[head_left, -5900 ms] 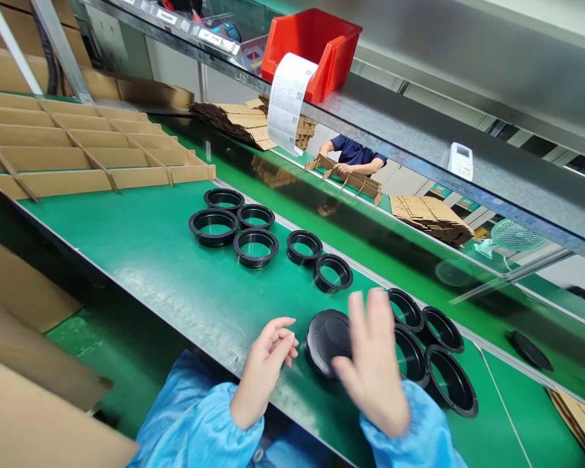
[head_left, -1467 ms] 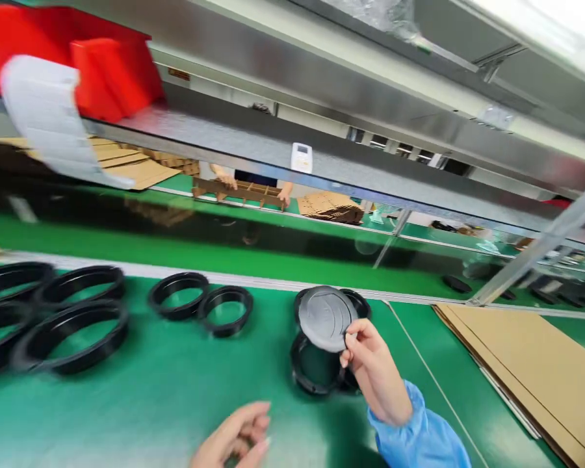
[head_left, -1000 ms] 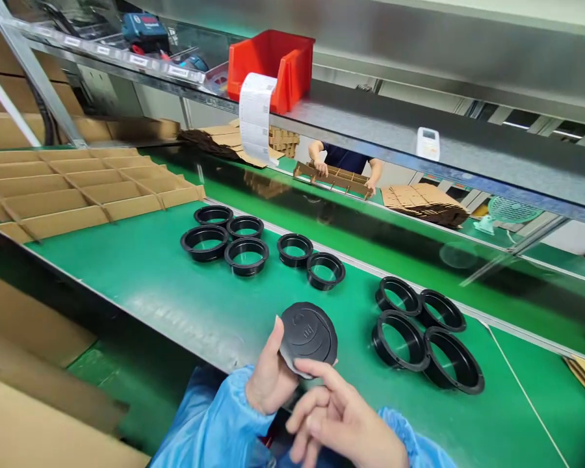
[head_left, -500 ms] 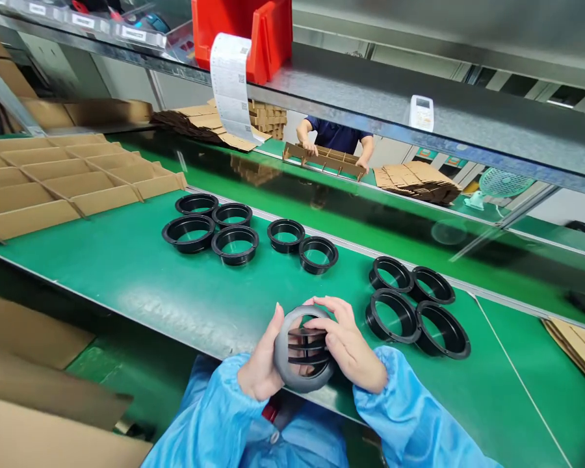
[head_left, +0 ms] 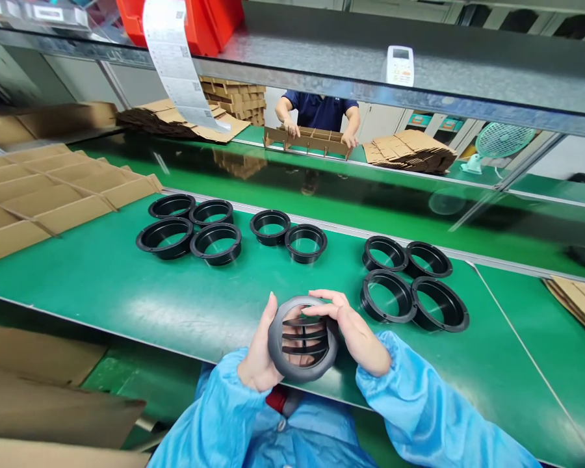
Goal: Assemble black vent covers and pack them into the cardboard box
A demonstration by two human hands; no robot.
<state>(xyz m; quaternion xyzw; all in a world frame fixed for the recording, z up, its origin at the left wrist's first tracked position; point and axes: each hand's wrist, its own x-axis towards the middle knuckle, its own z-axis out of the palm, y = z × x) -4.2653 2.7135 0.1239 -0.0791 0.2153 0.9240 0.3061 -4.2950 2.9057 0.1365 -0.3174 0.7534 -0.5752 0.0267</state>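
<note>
A round dark grey air vent [head_left: 305,335] with black slats is held up in front of my body, over the bench's near edge. My left hand [head_left: 260,354] grips it from the left, the thumb pointing up along the rim. From the right, my right hand [head_left: 358,333] is closed over the vent, its fingers reaching across the upper rim and the top slats. The slats lie roughly level, joined by a short upright bar. Black flanged rings stand beyond my hands: a left group [head_left: 216,244], a middle pair [head_left: 306,244] and a right group [head_left: 389,296].
Cardboard dividers [head_left: 43,188] lie on the green bench [head_left: 102,292] at left. Flat cardboard [head_left: 578,299] is at the right edge. A metal shelf [head_left: 312,39] overhead carries a red bin [head_left: 214,26] and a white remote [head_left: 400,65]. Across the bench, a person [head_left: 322,114] handles a cardboard divider.
The camera view has tilted and shifted, so the bench and shelf appear moved. The vent stays between both hands, turned slightly; my right fingers have shifted a little on its upper part.
</note>
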